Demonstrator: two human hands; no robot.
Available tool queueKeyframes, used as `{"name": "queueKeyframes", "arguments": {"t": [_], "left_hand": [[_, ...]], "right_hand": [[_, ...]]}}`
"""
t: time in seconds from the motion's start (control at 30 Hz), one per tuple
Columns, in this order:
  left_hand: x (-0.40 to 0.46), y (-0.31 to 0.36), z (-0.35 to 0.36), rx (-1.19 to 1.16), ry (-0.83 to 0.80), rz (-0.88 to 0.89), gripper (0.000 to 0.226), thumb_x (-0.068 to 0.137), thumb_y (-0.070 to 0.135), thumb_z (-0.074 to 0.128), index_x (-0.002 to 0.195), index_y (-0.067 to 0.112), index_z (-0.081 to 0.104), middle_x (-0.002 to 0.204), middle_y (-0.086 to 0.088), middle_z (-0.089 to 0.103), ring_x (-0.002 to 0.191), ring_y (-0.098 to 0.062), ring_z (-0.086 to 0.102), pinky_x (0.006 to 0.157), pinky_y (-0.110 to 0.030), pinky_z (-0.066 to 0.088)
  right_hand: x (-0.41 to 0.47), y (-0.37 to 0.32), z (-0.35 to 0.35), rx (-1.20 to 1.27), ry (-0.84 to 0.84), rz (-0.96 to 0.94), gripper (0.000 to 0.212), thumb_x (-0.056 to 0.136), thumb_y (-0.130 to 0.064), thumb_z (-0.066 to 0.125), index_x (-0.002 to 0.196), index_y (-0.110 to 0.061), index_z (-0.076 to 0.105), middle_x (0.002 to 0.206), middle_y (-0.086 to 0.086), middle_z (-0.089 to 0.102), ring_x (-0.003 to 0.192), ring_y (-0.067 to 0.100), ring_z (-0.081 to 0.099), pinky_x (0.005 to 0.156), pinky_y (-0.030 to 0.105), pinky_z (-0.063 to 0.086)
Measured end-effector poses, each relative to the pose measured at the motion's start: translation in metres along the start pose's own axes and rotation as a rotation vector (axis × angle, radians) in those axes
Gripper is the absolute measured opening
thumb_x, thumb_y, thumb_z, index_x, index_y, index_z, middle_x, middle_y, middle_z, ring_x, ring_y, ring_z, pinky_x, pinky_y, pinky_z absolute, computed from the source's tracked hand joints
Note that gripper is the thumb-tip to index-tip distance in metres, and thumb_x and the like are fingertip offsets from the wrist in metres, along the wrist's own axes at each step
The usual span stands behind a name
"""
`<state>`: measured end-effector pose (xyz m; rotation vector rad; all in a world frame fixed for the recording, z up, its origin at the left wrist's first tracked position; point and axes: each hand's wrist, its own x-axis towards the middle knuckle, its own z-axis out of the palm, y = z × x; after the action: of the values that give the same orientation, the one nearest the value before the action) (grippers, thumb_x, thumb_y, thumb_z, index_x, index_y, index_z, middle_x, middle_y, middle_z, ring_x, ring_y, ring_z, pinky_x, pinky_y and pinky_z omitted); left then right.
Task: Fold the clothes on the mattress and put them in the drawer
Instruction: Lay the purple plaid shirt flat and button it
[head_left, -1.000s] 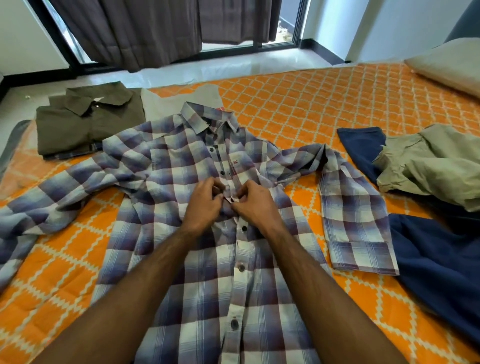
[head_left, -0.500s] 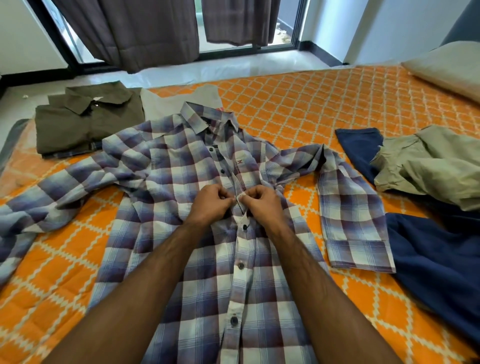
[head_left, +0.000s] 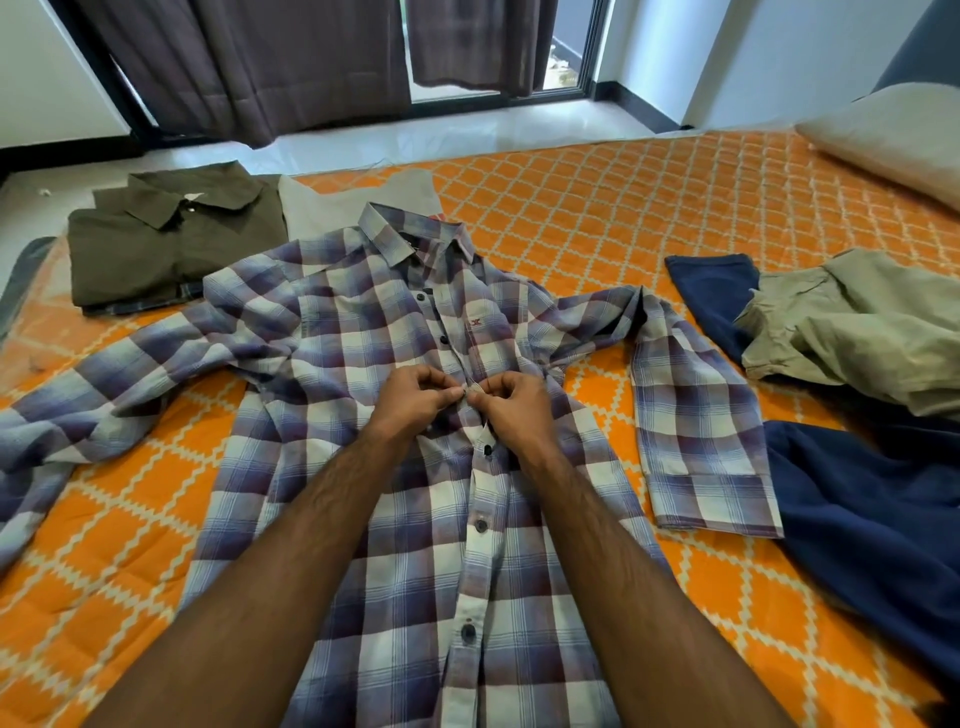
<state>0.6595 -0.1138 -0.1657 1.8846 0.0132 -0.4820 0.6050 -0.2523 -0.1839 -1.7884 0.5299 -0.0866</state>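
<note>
Head view, my read: plaid shirt (head_left: 363, 364) lies face up and spread flat on the orange patterned mattress (head_left: 597, 218), collar away from the camera, both sleeves out to the sides. Left hand (head_left: 415, 397) and right hand (head_left: 511, 405) meet at the button placket about mid-chest. Grip on each: fingers curled, thumb and fingertips pinching the placket edge, one hand to each side of the opening. Whether a button sits between the fingers I cannot tell (knuckles hide it). Buttons below the hands look fastened.

Far left on the mattress: folded olive shirt (head_left: 171, 239), collar up, stacked on another folded garment. Just beside it, a grey garment (head_left: 353, 205), partly under the plaid collar. To the right, a crumpled khaki garment (head_left: 857, 322) resting on navy cloth (head_left: 883, 519). Pillow (head_left: 893, 135) at far right corner. Dark curtains (head_left: 291, 62) hang at the window behind.
</note>
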Motion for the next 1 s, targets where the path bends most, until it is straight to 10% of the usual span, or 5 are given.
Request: {"name": "queueKeyframes", "arguments": {"t": [0.57,0.77,1.0], "left_hand": [[-0.003,0.002,0.003,-0.004,0.035,-0.017,0.013,0.088,0.004,0.074,0.101,0.005,0.071,0.090,-0.007,0.074,0.057,-0.005,0.070,0.045,-0.019,0.050],[-0.003,0.002,0.005,0.043,0.063,0.013,0.011,0.087,0.007,0.076,0.097,0.008,0.073,0.089,-0.005,0.074,0.073,-0.011,0.070,0.048,-0.015,0.048],[0.002,0.000,0.002,-0.002,0.012,-0.010,0.013,0.088,-0.001,0.071,0.090,0.012,0.072,0.096,-0.011,0.075,0.087,-0.020,0.072,0.072,-0.029,0.060]], "right_hand": [[0.000,0.005,-0.010,0.081,-0.065,-0.015,0.014,0.097,-0.019,0.066,0.095,-0.015,0.079,0.089,0.008,0.077,0.088,0.027,0.073,0.085,0.043,0.062],[0.005,-0.004,-0.019,0.134,-0.175,0.039,0.009,0.090,-0.008,0.075,0.097,-0.004,0.078,0.078,0.006,0.075,0.060,0.005,0.064,0.059,0.019,0.055],[0.010,-0.005,-0.017,0.115,-0.164,0.083,0.011,0.095,-0.005,0.066,0.096,-0.004,0.077,0.087,0.016,0.075,0.062,0.011,0.062,0.061,0.021,0.057]]}}
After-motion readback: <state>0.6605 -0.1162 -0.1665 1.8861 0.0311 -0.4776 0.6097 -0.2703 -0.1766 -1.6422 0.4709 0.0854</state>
